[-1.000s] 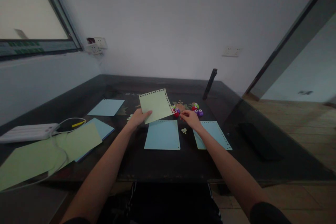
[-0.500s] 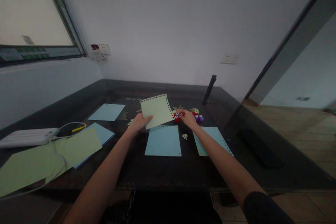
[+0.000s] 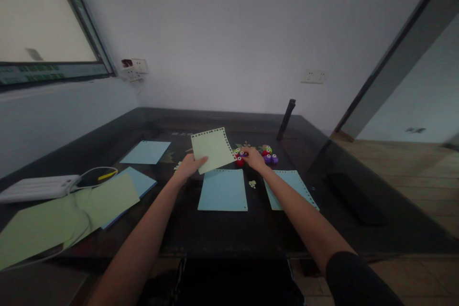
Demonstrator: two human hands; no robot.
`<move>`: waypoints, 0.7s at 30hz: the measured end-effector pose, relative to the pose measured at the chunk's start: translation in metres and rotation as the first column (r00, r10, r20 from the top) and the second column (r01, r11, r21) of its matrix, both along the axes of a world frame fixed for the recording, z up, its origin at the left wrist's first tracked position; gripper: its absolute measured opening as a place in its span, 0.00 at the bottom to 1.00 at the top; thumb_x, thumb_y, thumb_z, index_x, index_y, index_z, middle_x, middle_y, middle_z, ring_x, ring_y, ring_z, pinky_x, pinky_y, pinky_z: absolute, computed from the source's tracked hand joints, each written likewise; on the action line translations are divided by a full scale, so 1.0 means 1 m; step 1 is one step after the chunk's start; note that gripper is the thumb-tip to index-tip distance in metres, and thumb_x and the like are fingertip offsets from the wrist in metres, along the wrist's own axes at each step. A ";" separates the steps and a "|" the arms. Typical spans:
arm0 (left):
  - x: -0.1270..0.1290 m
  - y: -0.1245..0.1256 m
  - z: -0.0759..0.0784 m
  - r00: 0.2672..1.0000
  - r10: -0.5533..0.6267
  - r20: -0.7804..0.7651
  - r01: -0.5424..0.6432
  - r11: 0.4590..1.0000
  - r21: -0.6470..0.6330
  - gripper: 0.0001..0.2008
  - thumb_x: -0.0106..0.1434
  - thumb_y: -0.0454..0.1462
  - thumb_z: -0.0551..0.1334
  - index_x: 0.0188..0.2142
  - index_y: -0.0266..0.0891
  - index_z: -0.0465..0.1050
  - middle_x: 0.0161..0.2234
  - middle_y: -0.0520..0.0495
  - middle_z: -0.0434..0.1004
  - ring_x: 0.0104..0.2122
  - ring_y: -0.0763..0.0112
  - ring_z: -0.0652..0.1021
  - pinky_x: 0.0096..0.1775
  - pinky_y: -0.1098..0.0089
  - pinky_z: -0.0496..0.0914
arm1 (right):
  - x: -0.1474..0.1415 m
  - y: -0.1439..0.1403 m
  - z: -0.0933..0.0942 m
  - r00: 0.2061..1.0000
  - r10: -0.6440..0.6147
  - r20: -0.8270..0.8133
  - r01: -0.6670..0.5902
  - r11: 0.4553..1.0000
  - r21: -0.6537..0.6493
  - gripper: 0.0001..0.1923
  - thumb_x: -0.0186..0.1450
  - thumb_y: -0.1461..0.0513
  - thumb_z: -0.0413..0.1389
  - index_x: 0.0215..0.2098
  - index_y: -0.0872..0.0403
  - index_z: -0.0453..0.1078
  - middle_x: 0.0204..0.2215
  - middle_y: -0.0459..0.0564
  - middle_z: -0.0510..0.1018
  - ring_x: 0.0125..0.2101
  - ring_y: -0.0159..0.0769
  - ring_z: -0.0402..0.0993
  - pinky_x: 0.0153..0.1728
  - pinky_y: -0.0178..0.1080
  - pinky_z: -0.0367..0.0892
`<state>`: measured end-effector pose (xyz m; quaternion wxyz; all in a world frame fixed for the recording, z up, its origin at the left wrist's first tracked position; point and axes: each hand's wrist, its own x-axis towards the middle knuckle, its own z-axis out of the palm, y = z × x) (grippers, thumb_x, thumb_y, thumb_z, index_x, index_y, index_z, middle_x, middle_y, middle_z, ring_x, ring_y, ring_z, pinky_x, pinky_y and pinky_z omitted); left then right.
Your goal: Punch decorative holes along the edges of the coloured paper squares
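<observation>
Far to the left of my landmark, the middle blue sheet (image 3: pixel 222 191), a framed window (image 3: pixel 43 14) sits in the wall above the dark, glossy table (image 3: pixel 215 234). Below the window, left of that sheet, a white power strip (image 3: pixel 39 188) lies by overlapping green sheets (image 3: pixel 43 224), with a tilted blue sheet (image 3: pixel 141 182) partly under them. Beyond and left of the landmark lies another flat one, the far blue sheet (image 3: pixel 145 152), and wall sockets (image 3: pixel 138 66) show above the corner. Just beyond the landmark's left top corner, my left hand (image 3: pixel 190 166) pinches the punched green sheet (image 3: pixel 211 148), thumb on top, raised and tilted over the landmark's upper edge. My two hands are apart. Just past the landmark's right top corner are the googly-eyed toys (image 3: pixel 239 160); my right hand (image 3: pixel 254 158) has its fingertips at them, though whether they grip anything I cannot tell. Pale scraps (image 3: pixel 252 184) lie just right of the landmark; farther right is the right blue sheet (image 3: pixel 294 182), partly under my forearm, with a second toy cluster (image 3: pixel 268 155) beyond it. Well right of the landmark lie a dark flat object (image 3: pixel 353 198) and, past the table, the wood-toned floor (image 3: pixel 394 172).
</observation>
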<state>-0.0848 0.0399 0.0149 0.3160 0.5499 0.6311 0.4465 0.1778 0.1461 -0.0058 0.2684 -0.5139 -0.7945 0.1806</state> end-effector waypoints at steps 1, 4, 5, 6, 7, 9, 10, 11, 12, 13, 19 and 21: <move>0.000 0.000 0.000 1.000 -0.005 0.002 0.005 1.000 -0.007 0.20 0.51 0.47 0.64 0.36 0.32 0.76 0.34 0.38 0.80 0.33 0.58 0.78 0.31 0.65 0.71 | 0.000 0.000 0.000 1.000 -0.007 0.004 0.007 1.000 0.012 0.12 0.58 0.65 0.59 0.41 0.52 0.74 0.41 0.54 0.75 0.40 0.38 0.72 0.43 0.39 0.63; 0.003 -0.001 -0.001 0.999 -0.017 0.039 0.019 0.999 -0.044 0.19 0.53 0.47 0.64 0.35 0.32 0.76 0.29 0.38 0.80 0.26 0.61 0.77 0.27 0.66 0.69 | 0.005 -0.003 0.003 0.997 -0.047 -0.061 0.049 0.998 0.036 0.11 0.57 0.62 0.60 0.39 0.55 0.73 0.38 0.54 0.76 0.37 0.37 0.72 0.41 0.40 0.64; 0.006 -0.002 -0.001 0.997 -0.027 0.069 0.030 0.998 -0.051 0.20 0.53 0.47 0.64 0.35 0.31 0.76 0.30 0.38 0.80 0.26 0.61 0.77 0.27 0.66 0.70 | 0.008 -0.006 0.004 0.991 -0.058 -0.119 0.062 0.998 0.026 0.11 0.56 0.62 0.61 0.38 0.56 0.73 0.36 0.53 0.76 0.35 0.37 0.72 0.40 0.40 0.65; 0.010 -0.003 -0.002 0.993 -0.039 0.108 0.045 0.998 -0.050 0.20 0.52 0.47 0.64 0.36 0.31 0.75 0.33 0.37 0.80 0.28 0.60 0.78 0.28 0.66 0.70 | 0.012 -0.011 0.007 0.979 -0.067 -0.191 0.068 0.998 -0.002 0.11 0.56 0.61 0.61 0.36 0.56 0.72 0.34 0.52 0.76 0.34 0.37 0.72 0.38 0.40 0.65; 0.015 -0.004 -0.003 0.986 -0.056 0.155 0.063 0.997 -0.042 0.21 0.52 0.47 0.65 0.38 0.31 0.75 0.36 0.37 0.80 0.30 0.60 0.79 0.30 0.65 0.71 | 0.017 -0.017 0.009 0.959 -0.070 -0.275 0.058 0.997 -0.049 0.11 0.55 0.60 0.61 0.36 0.56 0.71 0.32 0.51 0.76 0.32 0.36 0.72 0.35 0.39 0.66; 0.028 -0.007 -0.006 0.960 -0.106 0.261 0.115 0.993 -0.020 0.23 0.51 0.47 0.66 0.42 0.32 0.74 0.43 0.37 0.78 0.38 0.58 0.79 0.36 0.65 0.72 | 0.028 -0.034 0.015 0.887 -0.064 -0.457 -0.030 0.980 -0.196 0.13 0.55 0.58 0.60 0.37 0.55 0.69 0.30 0.49 0.76 0.27 0.34 0.72 0.26 0.36 0.65; 0.035 -0.009 -0.007 0.941 -0.133 0.311 0.145 0.989 -0.013 0.24 0.51 0.46 0.66 0.43 0.33 0.73 0.45 0.37 0.77 0.40 0.57 0.78 0.37 0.65 0.72 | 0.035 -0.045 0.018 0.842 -0.066 -0.536 -0.094 0.960 -0.265 0.15 0.54 0.58 0.60 0.38 0.55 0.69 0.30 0.48 0.76 0.25 0.33 0.72 0.23 0.35 0.64; 0.043 -0.011 -0.009 0.921 -0.164 0.355 0.179 0.984 -0.011 0.25 0.51 0.46 0.66 0.45 0.33 0.72 0.46 0.37 0.77 0.42 0.58 0.78 0.38 0.65 0.72 | 0.040 -0.056 0.021 0.790 -0.086 -0.607 -0.135 0.941 -0.310 0.17 0.52 0.58 0.62 0.39 0.54 0.69 0.30 0.48 0.75 0.23 0.32 0.72 0.20 0.34 0.62; 0.050 -0.014 -0.010 0.903 -0.185 0.387 0.205 0.979 -0.011 0.25 0.51 0.46 0.66 0.45 0.33 0.72 0.46 0.38 0.77 0.41 0.58 0.78 0.38 0.65 0.72 | 0.046 -0.067 0.023 0.737 -0.113 -0.666 -0.166 0.925 -0.341 0.20 0.50 0.58 0.63 0.41 0.53 0.69 0.30 0.47 0.75 0.23 0.31 0.71 0.20 0.33 0.62; 0.056 -0.016 -0.010 0.892 -0.200 0.406 0.224 0.975 -0.012 0.25 0.51 0.46 0.66 0.46 0.33 0.72 0.45 0.38 0.77 0.39 0.59 0.78 0.36 0.66 0.72 | 0.050 -0.077 0.024 0.683 -0.142 -0.716 -0.190 0.912 -0.363 0.23 0.49 0.59 0.64 0.44 0.52 0.70 0.30 0.45 0.74 0.22 0.30 0.71 0.19 0.32 0.62; 0.073 -0.026 -0.008 0.938 -0.156 0.309 0.173 0.985 -0.027 0.20 0.54 0.49 0.63 0.37 0.33 0.73 0.24 0.47 0.76 0.17 0.72 0.71 0.20 0.72 0.63 | 0.057 -0.112 0.018 0.417 -0.250 -0.874 -0.300 0.869 -0.392 0.20 0.50 0.59 0.66 0.42 0.48 0.72 0.29 0.45 0.75 0.26 0.31 0.73 0.30 0.37 0.71; 0.071 -0.026 -0.007 0.952 -0.121 0.281 0.129 0.991 -0.013 0.19 0.55 0.49 0.62 0.34 0.34 0.72 0.21 0.49 0.73 0.16 0.74 0.68 0.19 0.72 0.62 | 0.053 -0.115 0.014 0.369 -0.275 -0.887 -0.327 0.856 -0.402 0.18 0.53 0.57 0.64 0.42 0.48 0.72 0.32 0.46 0.77 0.29 0.32 0.75 0.36 0.41 0.72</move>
